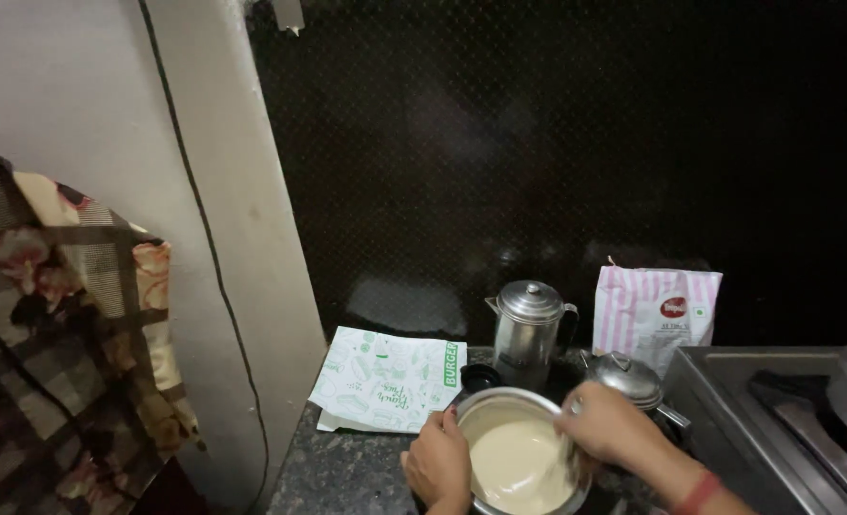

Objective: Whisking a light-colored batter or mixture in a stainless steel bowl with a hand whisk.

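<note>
While left hand (438, 464) grips the bowl (521, 456) rim at the bench (347, 472) front edge, right hand (606, 426) is closed on something in the batter (519, 467), blurred. Jug (528, 329), pouch (654, 313), box (388, 379) behind.

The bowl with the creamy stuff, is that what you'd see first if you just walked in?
Yes: the steel bowl of pale batter at the bottom centre draws the eye, with the left hand gripping its rim and the right hand over it, seemingly stirring. Just behind stand a lidded steel jug and a pink striped pouch against the dark wall. A white and green paper wrapper lies to the left on the counter.
</note>
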